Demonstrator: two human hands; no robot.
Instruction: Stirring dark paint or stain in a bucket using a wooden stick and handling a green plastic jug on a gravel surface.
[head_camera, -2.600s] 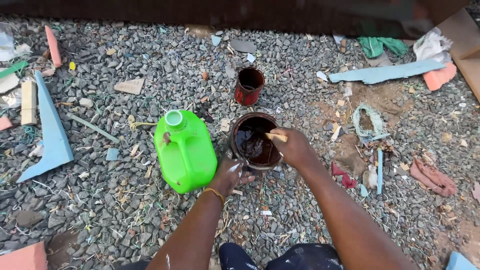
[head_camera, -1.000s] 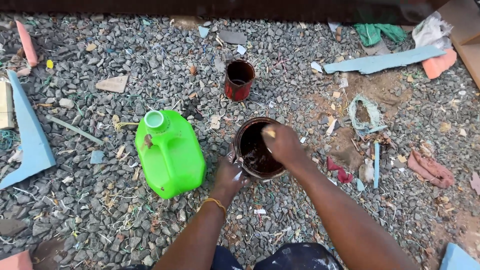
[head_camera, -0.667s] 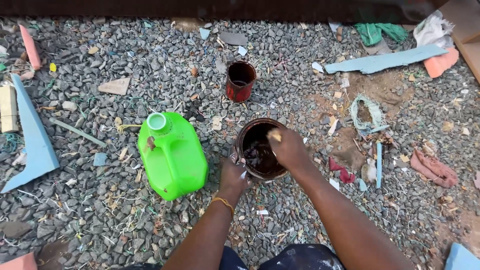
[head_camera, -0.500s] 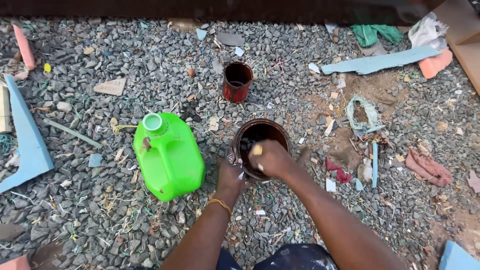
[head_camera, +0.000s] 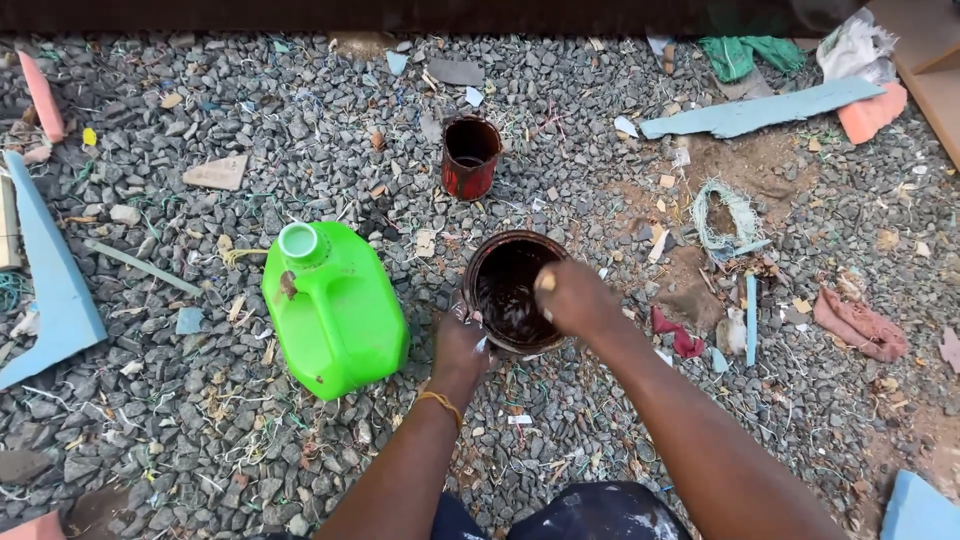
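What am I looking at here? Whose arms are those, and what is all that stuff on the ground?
The picture comes from a camera worn on a person's head, looking down, so the two arms are that person's own. The left hand grips the rim of a dark, stained can standing on gravel. The right hand is over the can, holding something small and pale inside it. Beside them stands a green jug with no cap. Farther off is a small red can, with scraps lying around.

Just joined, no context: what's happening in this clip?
A person crouches over gravel. The left hand grips the rim of a large dark can of dark liquid; the right hand holds a pale stick-like thing over its opening, seemingly stirring. A green jug lies beside it, a small red can beyond.
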